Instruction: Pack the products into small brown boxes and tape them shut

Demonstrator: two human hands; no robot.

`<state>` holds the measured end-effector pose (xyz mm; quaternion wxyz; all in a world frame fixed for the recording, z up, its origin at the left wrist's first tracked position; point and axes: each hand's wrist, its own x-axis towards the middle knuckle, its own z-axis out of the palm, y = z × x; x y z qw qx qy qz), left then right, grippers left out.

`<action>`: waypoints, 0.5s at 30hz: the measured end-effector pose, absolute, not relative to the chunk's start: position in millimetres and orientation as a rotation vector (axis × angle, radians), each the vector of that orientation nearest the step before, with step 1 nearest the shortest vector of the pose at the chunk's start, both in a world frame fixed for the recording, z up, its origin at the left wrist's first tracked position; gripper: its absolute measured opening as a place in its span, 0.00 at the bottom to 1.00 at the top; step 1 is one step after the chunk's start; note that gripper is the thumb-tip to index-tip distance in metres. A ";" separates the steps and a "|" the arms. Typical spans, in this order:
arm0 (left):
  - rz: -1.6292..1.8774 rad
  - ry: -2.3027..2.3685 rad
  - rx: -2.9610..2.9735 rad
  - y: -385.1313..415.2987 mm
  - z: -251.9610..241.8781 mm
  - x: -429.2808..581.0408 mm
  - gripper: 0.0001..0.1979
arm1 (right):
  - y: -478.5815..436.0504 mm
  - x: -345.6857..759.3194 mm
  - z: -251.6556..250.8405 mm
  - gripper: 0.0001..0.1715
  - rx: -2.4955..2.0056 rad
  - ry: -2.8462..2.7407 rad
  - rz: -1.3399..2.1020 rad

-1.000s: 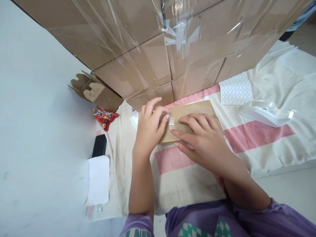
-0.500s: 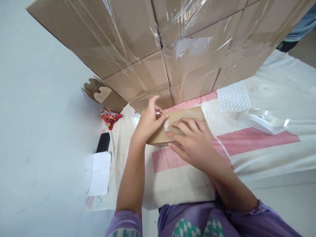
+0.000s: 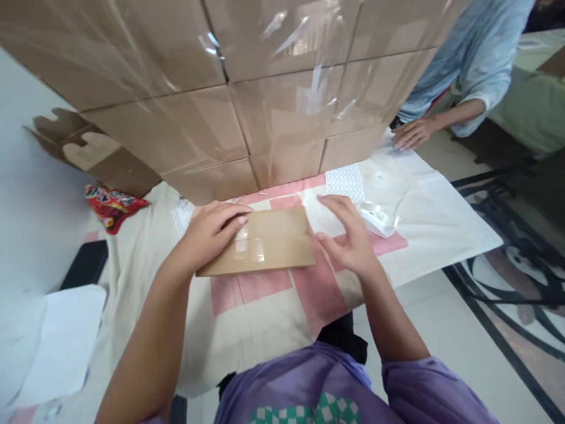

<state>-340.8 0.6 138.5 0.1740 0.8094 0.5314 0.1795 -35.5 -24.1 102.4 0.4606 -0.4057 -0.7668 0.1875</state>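
A flat brown cardboard box [image 3: 278, 238] lies in front of me on the cloth, with several small clear tape pieces [image 3: 249, 249] on its top near the left. My left hand [image 3: 216, 232] grips its left end, the thumb on top and the fingers along the far edge. Just off the right end is my right hand [image 3: 348, 235], its thumb and fingers apart and nothing in them. Beyond that hand sits a white tape dispenser [image 3: 378, 221], partly covered by it. A sheet of small printed labels [image 3: 345, 181] lies behind.
Stacked cartons [image 3: 282, 118] wrapped in clear film wall off the far side. On the left are an open carton [image 3: 119, 168], a red snack packet [image 3: 112, 206], a black case [image 3: 86, 264] and white paper [image 3: 66, 341]. A co-worker's hand [image 3: 412, 134] rests on the table's far right.
My right hand has left the top of the box and moved beyond its right end. My left hand has settled over the left end. The view has swung right, bringing the co-worker's arm in.
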 end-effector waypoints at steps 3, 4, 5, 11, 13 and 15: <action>0.792 1.480 2.220 -19.1 139.8 -316.0 0.13 | -14.7 -14.0 83.4 0.56 -0.819 -1.905 1.015; 0.978 1.539 2.168 -20.4 136.5 -314.6 0.11 | -12.9 -13.8 74.0 0.59 -0.775 -1.823 1.153; 1.143 1.635 2.101 -18.8 130.3 -318.7 0.11 | -12.0 -16.0 63.7 0.59 -0.758 -1.695 1.226; 0.459 2.331 1.633 -0.7 50.3 -405.4 0.55 | -10.1 -36.8 22.2 0.54 -0.913 -1.137 1.197; 0.249 2.270 1.702 -12.0 24.4 -420.0 0.51 | -12.1 -39.8 27.5 0.49 -0.950 -1.093 1.087; 0.243 2.251 1.827 -33.9 8.4 -421.4 0.45 | -22.1 -43.4 42.2 0.34 -1.059 -1.037 0.841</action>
